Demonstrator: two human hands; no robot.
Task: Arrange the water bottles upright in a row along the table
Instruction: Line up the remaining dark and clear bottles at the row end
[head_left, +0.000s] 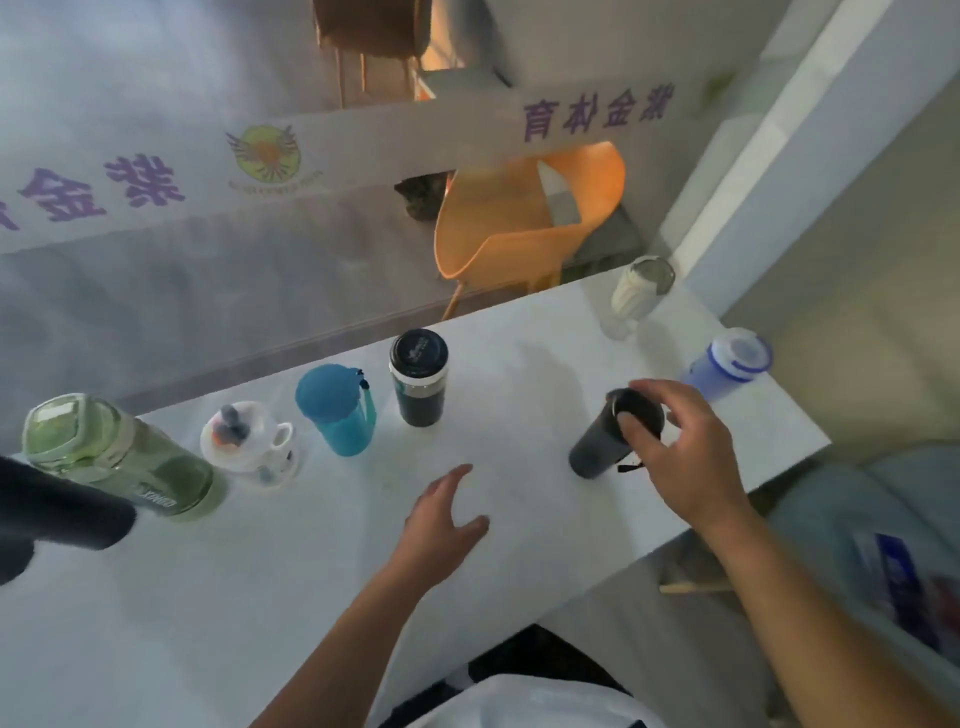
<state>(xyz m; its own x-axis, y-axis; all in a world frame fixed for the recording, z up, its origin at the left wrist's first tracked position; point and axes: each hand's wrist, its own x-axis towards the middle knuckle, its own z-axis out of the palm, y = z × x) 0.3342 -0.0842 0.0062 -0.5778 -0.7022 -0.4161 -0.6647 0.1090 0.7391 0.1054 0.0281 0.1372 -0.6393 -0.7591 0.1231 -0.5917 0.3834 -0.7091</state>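
Several bottles stand upright on the white table (311, 571). From the left: a green bottle (130, 457), a small white bottle (249, 441), a teal bottle (337, 410) and a dark bottle with a black lid (418, 376). My right hand (675, 447) grips the top of a black bottle (602, 447) standing to the right of them. Farther right stand a cream bottle (636, 293) and a blue-lidded bottle (727, 369). My left hand (441, 525) hovers open over the table, holding nothing.
A dark object (47, 514) juts in at the left edge, in front of the green bottle. An orange chair (519, 218) stands behind the table. The table's right edge runs close to the blue-lidded bottle. A frosted glass wall with purple lettering rises behind.
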